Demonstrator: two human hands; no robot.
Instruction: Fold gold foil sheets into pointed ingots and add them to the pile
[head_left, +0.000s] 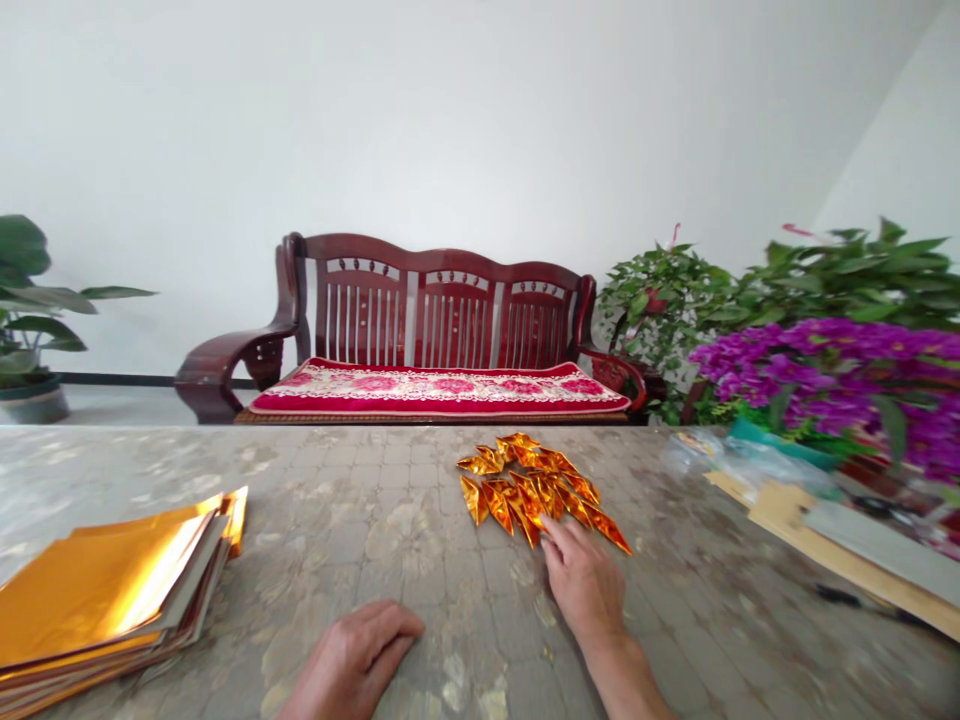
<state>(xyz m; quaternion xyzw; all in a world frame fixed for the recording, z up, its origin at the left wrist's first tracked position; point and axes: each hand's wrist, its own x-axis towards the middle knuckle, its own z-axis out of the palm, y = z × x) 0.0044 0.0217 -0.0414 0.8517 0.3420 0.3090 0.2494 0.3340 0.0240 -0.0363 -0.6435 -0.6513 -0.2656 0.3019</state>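
Note:
A pile of several folded gold-foil paper pieces (536,487) lies on the patterned table (420,520) ahead of me. My right hand (585,585) rests palm down just below the pile, its fingers stretched out and touching the nearest pieces, holding nothing. My left hand (360,655) lies flat on the table near the front edge, fingers loosely together and extended, empty. A stack of flat gold-foil sheets (105,595) sits at the left, apart from both hands.
A red wooden bench (420,335) with a red cushion stands behind the table. Purple flowers (840,375) and green plants fill the right side. Clear plastic bags (720,455), cardboard (787,510) and a dark pen (847,598) lie at the table's right. A potted plant (30,320) stands far left.

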